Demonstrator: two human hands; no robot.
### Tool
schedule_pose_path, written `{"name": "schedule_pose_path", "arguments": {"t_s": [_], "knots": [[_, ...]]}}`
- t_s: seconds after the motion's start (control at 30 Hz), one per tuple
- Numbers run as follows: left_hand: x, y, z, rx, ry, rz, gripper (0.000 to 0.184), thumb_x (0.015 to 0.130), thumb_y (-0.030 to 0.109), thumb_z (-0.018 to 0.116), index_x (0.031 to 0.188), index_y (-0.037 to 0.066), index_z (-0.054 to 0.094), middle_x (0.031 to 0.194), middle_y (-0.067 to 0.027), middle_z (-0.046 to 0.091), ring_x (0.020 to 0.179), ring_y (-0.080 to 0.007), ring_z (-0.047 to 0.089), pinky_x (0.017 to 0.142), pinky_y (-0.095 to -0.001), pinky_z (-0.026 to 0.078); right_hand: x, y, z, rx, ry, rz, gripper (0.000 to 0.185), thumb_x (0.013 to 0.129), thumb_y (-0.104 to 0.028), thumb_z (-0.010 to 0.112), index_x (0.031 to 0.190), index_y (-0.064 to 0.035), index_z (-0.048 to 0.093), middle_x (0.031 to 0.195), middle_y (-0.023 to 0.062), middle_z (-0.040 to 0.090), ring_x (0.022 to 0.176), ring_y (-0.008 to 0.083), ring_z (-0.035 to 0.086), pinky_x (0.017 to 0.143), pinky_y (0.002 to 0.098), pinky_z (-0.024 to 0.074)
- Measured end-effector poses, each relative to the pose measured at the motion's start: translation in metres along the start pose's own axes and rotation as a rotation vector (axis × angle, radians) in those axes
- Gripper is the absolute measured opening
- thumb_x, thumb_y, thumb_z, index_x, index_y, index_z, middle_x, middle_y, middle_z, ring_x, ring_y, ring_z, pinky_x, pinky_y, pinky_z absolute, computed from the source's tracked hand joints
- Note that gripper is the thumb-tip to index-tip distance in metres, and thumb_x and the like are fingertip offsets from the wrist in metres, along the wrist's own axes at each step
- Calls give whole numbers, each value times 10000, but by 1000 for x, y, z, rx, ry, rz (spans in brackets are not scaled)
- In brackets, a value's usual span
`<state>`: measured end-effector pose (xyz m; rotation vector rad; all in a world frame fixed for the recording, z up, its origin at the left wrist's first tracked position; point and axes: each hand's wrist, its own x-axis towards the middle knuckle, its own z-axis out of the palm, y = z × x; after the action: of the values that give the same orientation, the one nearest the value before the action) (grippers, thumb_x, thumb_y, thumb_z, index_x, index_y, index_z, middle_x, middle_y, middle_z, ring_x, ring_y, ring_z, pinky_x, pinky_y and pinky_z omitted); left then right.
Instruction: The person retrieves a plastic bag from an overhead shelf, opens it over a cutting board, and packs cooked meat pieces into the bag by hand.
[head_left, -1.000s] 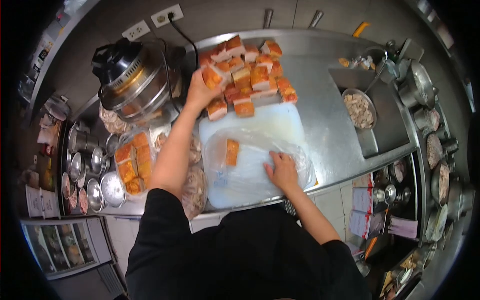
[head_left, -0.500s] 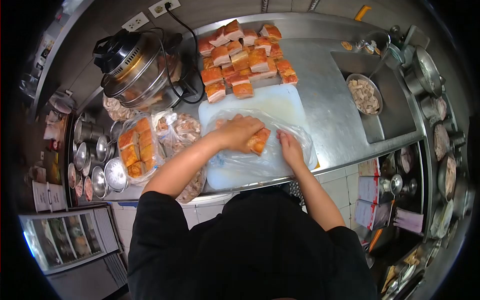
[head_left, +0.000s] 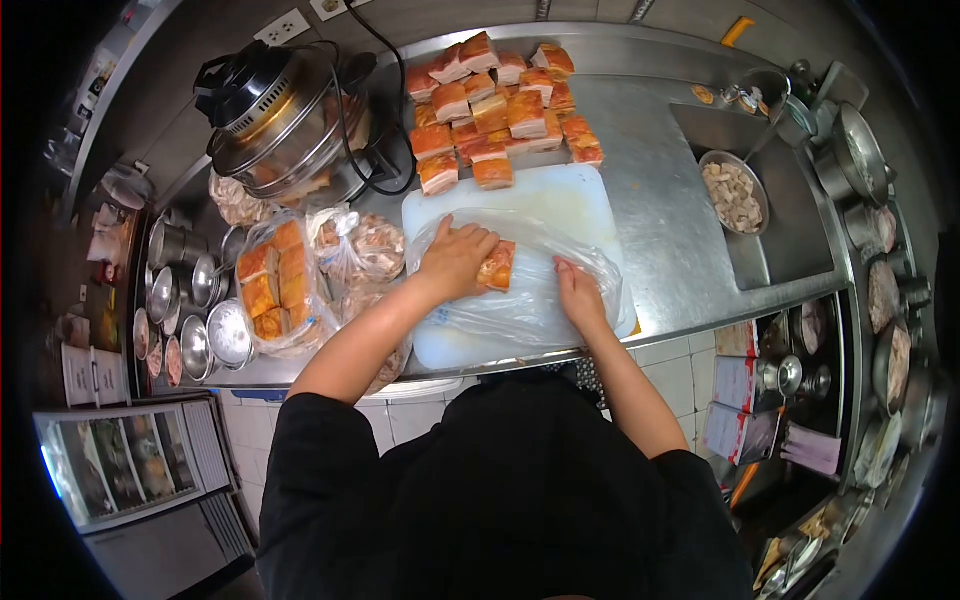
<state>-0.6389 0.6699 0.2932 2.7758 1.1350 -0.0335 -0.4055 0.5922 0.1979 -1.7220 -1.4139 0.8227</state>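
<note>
My left hand is wrapped over a piece of crispy pork belly, whose orange-brown skin shows at the right of my fingers. Under it, a clear plastic bag lies spread across the white cutting board. At the bag's right side, my right hand pinches the plastic between thumb and fingers. Part of the pork is hidden beneath my left palm. Just beyond the board sits a stack of pork belly blocks with browned tops and pale sides.
Left of the board are a filled bag of pork belly and a knotted bag of meat pieces. Behind them stands a glass-bowled cooker with a black cord. At right, the sink holds a bowl of cut meat.
My left hand has moved left with the pork belly, further into the bag area. The right hand keeps its pinch on the plastic. The whole view has shifted slightly.
</note>
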Motion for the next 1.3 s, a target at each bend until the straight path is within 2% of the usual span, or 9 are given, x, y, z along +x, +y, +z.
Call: {"name": "schedule_pose_path", "arguments": {"t_s": [0.23,0.37,0.67,0.87,1.0,1.07,1.17,1.23,1.3], "knots": [[-5,-4,-1,-5,11,-18,847,647,336,828,1363,102,442,1294,-115,534,1289,-273,453,1122,-582,223,-10,-7,-3,-82,-78,-81,368,940,-204,524,1265,-39,577,1190,238,616,1154,393,550,1000,420,420],[-6,-6,-3,-90,-32,-96,822,658,341,819,1352,102,449,1298,-120,534,1285,-279,458,1119,-580,232,-34,-6,6,-201,-159,-232,566,856,-94,637,1387,-62,443,1382,265,470,1282,415,446,1082,422,367],[-5,-6,0,-137,26,-149,768,665,339,804,1314,87,479,1292,-127,551,1275,-290,472,1121,-571,239,-43,-22,-21,-234,-340,-128,646,838,-128,687,1421,-101,410,1482,249,349,1339,411,389,1101,419,362],[-6,-8,3,-135,37,-212,794,668,299,811,1346,66,469,1283,-117,551,1279,-285,462,1146,-539,217,-44,-28,-38,-336,-514,-126,526,821,-144,706,1319,-110,542,1503,188,350,1363,381,374,1108,392,368],[-18,11,-19,-62,159,-118,625,726,270,772,1266,69,533,1256,-110,566,1248,-273,482,1085,-516,291,-47,-43,-45,-442,-523,-155,487,815,-129,697,1286,-98,577,1517,138,339,1362,351,383,1119,431,344],[-35,28,-18,-49,233,-58,535,749,256,755,1218,74,573,1231,-102,576,1226,-266,496,1055,-508,318,-56,-50,-45,-530,-309,-617,428,796,-110,694,1218,-91,627,1448,122,433,1357,318,391,1132,466,319],[-74,44,7,-183,87,62,404,788,251,731,1146,92,634,1206,-92,598,1171,-261,542,1049,-497,328,-71,-29,-35,-448,-539,-605,370,783,-103,692,1151,-84,661,1376,111,506,1342,307,408,1138,490,299],[-97,45,20,-89,-117,-2,319,823,271,700,1090,100,661,1085,-65,623,1086,-244,574,1022,-475,340,-79,-26,-38,-428,-529,-611,346,789,-108,688,1134,-84,667,1358,106,523,1339,310,411,1135,493,303],[-111,45,18,-107,-131,-37,305,839,282,684,1084,102,661,1041,-59,619,1055,-243,577,1002,-465,347,-83,-25,-42,-406,-519,-614,324,796,-112,684,1118,-84,674,1340,101,541,1336,313,414,1131,495,308]]}}
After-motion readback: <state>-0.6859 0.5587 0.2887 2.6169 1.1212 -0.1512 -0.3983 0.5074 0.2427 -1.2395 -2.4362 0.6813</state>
